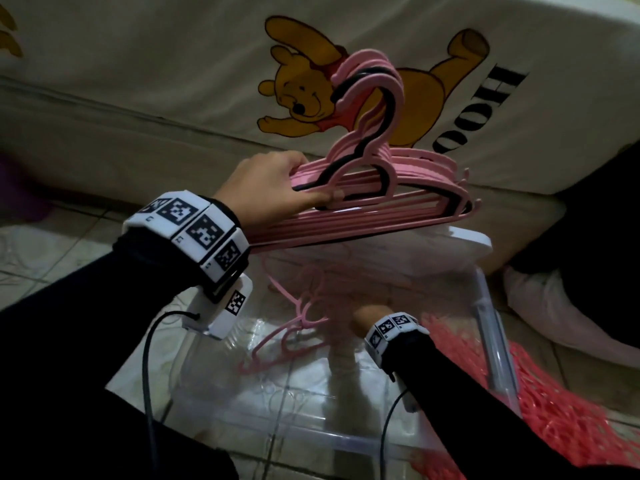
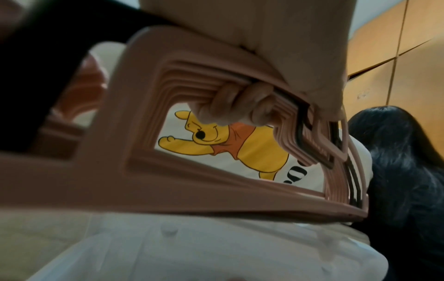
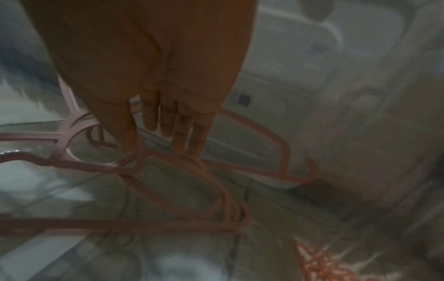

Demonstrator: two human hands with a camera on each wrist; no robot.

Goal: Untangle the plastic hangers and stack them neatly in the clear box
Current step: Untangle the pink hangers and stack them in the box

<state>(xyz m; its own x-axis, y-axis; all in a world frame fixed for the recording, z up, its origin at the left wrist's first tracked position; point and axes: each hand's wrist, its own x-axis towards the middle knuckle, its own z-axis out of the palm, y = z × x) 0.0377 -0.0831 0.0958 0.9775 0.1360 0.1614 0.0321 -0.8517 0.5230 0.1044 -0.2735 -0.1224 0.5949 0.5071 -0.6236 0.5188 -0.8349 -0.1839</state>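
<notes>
My left hand (image 1: 277, 181) grips a bundle of pink hangers (image 1: 398, 188) with a black one among them, held in the air above the clear box (image 1: 491, 327). In the left wrist view its fingers (image 2: 235, 106) curl round the bundle's (image 2: 168, 186) upper bars. My right hand (image 1: 370, 315) reaches down inside the box, mostly hidden in the head view. In the right wrist view its fingers (image 3: 168, 123) are straight, and the tips touch a few loose pink hangers (image 3: 192, 190) lying crossed on the box floor. The same loose hangers (image 1: 294, 323) show through the box wall.
A cream cushion with a yellow bear print (image 1: 346, 98) stands right behind the box. A white lid (image 1: 460, 244) leans at the box's far side. A red mesh bag (image 1: 554, 410) lies on the tiled floor at the right, with dark fabric (image 1: 588, 220) beyond it.
</notes>
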